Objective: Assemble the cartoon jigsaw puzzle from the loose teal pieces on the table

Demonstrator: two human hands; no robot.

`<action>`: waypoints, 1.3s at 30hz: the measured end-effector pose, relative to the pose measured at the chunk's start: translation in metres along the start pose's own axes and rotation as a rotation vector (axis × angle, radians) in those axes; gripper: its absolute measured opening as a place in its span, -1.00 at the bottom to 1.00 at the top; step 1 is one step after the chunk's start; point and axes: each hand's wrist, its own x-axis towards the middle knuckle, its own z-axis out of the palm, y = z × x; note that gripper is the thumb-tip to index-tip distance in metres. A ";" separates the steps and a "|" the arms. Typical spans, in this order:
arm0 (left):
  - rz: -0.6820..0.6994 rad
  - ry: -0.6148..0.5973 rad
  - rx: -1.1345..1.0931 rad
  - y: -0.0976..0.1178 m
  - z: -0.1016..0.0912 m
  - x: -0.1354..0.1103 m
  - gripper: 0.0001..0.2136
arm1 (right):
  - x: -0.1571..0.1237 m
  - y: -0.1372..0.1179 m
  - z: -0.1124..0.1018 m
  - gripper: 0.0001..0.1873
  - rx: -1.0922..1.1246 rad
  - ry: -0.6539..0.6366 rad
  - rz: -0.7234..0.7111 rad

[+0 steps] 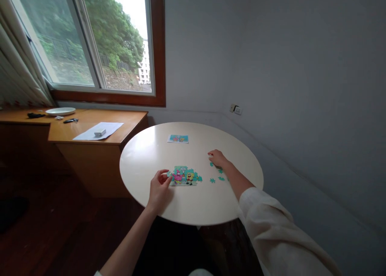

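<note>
A partly assembled jigsaw puzzle (183,177) with cartoon figures lies on the round white table (193,207). At its left edge is my left hand (159,189), its fingers curved and the thumb apart from the index finger; I see nothing held between them. My right hand (218,158) hovers over the right part of the table, fingers stretched leftward with a gap to the thumb. Just below it sits a loose teal puzzle piece (211,164). Several more loose pieces are scattered nearby, including one puzzle piece (212,180); my right forearm may cover others.
A small picture card (178,139) with similar cartoon figures lies toward the table's far side. On the left, a wooden desk (132,125) holds a paper sheet (86,134), a small white box (100,133) and a white plate (60,111). Walls border the table behind and at right.
</note>
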 end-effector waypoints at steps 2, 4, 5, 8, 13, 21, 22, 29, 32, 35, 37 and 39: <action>0.005 -0.072 0.063 0.001 0.000 -0.001 -0.68 | 0.005 0.002 -0.001 -0.78 -0.032 -0.063 -0.011; 0.025 -0.143 0.160 0.002 0.001 -0.004 -0.74 | 0.009 0.005 -0.004 -0.80 -0.058 -0.109 -0.020; 0.045 -0.181 0.230 0.003 0.001 -0.006 -0.77 | 0.010 0.007 -0.005 -0.80 -0.068 -0.124 -0.026; 0.115 -0.325 0.448 0.007 0.005 -0.010 -0.81 | 0.013 0.014 -0.009 -0.79 -0.084 -0.159 -0.046; 0.304 -0.598 0.698 0.015 0.020 -0.006 -0.77 | 0.018 0.023 -0.013 -0.82 -0.086 -0.213 -0.063; 0.438 -0.898 0.923 0.010 0.035 0.009 -0.80 | 0.023 0.023 -0.015 -0.92 0.014 -0.305 -0.046; 0.455 -0.907 0.940 0.009 0.037 0.011 -0.80 | 0.022 0.022 -0.016 -0.90 0.023 -0.293 -0.047; 0.480 -0.948 0.973 0.006 0.051 0.034 -0.78 | 0.021 0.025 -0.020 -0.77 0.063 -0.247 -0.039; 0.460 -0.977 0.943 0.010 0.056 0.050 -0.78 | 0.023 0.031 -0.023 -0.76 0.101 -0.306 -0.041; 0.443 -0.897 0.891 0.015 0.058 0.078 -0.80 | 0.026 0.035 -0.026 -0.78 0.133 -0.329 -0.025; 0.396 -0.774 0.804 0.017 0.059 0.104 -0.80 | 0.026 0.035 -0.027 -0.78 0.149 -0.341 -0.017; 0.323 -0.607 0.650 0.016 0.060 0.134 -0.83 | 0.026 0.033 -0.028 -0.76 0.145 -0.363 -0.020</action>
